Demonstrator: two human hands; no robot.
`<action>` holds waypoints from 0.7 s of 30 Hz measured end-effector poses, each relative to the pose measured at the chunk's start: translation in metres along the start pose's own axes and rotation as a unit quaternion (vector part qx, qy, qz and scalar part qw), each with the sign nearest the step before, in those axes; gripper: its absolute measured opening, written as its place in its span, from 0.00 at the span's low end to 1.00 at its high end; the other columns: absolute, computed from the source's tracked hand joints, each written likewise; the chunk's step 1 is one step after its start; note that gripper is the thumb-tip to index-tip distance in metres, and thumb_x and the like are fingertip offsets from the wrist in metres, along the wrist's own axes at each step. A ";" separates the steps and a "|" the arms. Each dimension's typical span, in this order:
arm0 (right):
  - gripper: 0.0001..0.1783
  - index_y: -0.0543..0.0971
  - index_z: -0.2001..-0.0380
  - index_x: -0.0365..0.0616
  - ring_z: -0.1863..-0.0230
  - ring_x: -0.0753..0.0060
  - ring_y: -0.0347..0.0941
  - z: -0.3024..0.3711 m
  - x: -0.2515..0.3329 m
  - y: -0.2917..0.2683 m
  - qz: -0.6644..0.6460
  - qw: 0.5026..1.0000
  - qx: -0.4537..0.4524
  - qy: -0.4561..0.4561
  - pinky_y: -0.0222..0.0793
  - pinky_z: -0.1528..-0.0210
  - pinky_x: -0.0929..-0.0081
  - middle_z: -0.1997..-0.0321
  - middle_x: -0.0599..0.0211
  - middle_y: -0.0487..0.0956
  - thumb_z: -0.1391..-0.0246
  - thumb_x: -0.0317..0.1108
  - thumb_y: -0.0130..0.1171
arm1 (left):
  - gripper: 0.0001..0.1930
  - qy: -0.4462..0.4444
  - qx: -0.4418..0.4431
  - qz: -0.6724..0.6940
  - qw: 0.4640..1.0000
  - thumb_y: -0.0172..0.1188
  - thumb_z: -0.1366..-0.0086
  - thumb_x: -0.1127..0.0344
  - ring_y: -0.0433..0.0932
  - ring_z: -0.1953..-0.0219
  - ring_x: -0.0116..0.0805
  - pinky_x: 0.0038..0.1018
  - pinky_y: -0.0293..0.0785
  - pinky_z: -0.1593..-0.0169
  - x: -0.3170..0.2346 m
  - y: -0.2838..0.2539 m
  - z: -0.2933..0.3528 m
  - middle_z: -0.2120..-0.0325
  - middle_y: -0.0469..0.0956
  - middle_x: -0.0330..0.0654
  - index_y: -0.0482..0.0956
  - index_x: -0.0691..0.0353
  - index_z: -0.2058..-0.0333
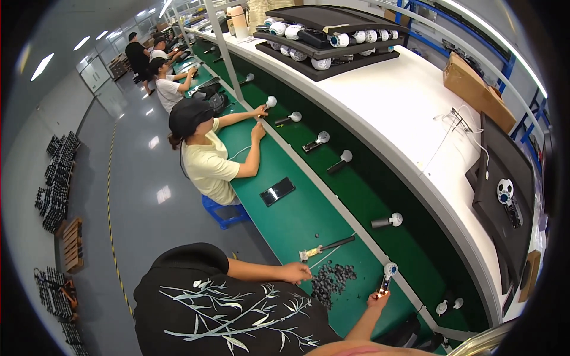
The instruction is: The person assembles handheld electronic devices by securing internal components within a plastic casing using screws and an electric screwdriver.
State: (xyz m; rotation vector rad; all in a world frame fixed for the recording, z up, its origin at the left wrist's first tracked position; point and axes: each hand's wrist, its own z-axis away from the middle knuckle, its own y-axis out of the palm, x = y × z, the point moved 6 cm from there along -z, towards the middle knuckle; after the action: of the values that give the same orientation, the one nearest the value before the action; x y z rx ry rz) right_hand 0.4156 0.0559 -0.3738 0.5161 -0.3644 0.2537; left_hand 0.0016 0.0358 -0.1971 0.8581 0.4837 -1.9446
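Near the grey rail point(339, 208), the right hand point(376, 300) is gripping a white-headed device point(386, 282), fingers wrapping its lower body. The left hand point(296, 273) is curling beside small black parts point(330, 282) lying on the green table point(285, 222); whether it is pinching anything, I cannot tell.

Blue stool point(221, 210) on grey floor point(139, 199); wooden pallet point(73, 244) near wall point(41, 121); brown cardboard box point(477, 92).
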 end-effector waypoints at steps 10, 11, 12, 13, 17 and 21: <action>0.18 0.72 0.73 0.44 0.87 0.84 0.60 0.159 -0.009 0.078 0.257 0.936 0.148 -0.190 0.48 0.91 0.87 0.78 0.70 0.73 0.44 0.48 0.52 | 0.20 -0.003 -0.021 0.132 0.991 0.51 0.37 0.48 0.74 0.77 0.31 0.23 0.71 0.75 -0.026 0.023 -0.011 0.69 0.77 0.43 0.75 0.61 0.61; 0.18 0.73 0.73 0.42 0.86 0.83 0.61 0.164 -0.008 0.078 0.262 0.922 0.201 -0.203 0.49 0.90 0.87 0.77 0.68 0.73 0.45 0.48 0.53 | 0.22 -0.030 0.066 0.190 0.979 0.50 0.37 0.46 0.75 0.76 0.32 0.23 0.70 0.76 -0.037 0.039 -0.005 0.68 0.77 0.43 0.75 0.62 0.61; 0.18 0.73 0.73 0.42 0.86 0.83 0.61 0.170 -0.006 0.076 0.257 0.922 0.199 -0.209 0.49 0.90 0.87 0.77 0.68 0.73 0.45 0.48 0.53 | 0.24 -0.057 0.150 0.247 0.956 0.50 0.36 0.44 0.76 0.75 0.32 0.22 0.70 0.76 -0.051 0.055 0.006 0.67 0.77 0.44 0.75 0.62 0.60; 0.18 0.74 0.71 0.40 0.83 0.80 0.64 0.186 -0.007 0.089 0.288 0.884 0.298 -0.215 0.54 0.85 0.85 0.76 0.66 0.74 0.46 0.47 0.54 | 0.25 -0.088 0.233 0.301 0.921 0.49 0.36 0.43 0.77 0.74 0.33 0.21 0.69 0.77 -0.062 0.071 0.018 0.66 0.77 0.44 0.75 0.63 0.60; 0.19 0.75 0.68 0.37 0.74 0.72 0.69 0.247 -0.004 0.126 0.350 0.775 0.438 -0.290 0.65 0.68 0.78 0.74 0.63 0.74 0.47 0.46 0.55 | 0.27 -0.116 0.388 0.317 0.858 0.47 0.36 0.41 0.78 0.73 0.34 0.21 0.69 0.78 -0.081 0.107 0.027 0.65 0.77 0.45 0.74 0.63 0.59; 0.15 0.75 0.68 0.38 0.68 0.73 0.70 0.267 0.021 0.132 0.288 0.806 0.363 -0.367 0.65 0.60 0.76 0.71 0.61 0.75 0.47 0.42 0.54 | 0.25 -0.097 0.439 0.255 0.856 0.47 0.36 0.43 0.79 0.73 0.35 0.21 0.70 0.79 -0.098 0.137 0.035 0.66 0.77 0.45 0.73 0.63 0.58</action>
State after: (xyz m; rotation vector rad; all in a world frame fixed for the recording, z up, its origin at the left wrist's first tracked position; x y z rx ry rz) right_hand 0.3181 0.0310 -0.0926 1.2714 -1.2177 0.8083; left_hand 0.1401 0.0044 -0.1000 1.1686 -0.7669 -1.6702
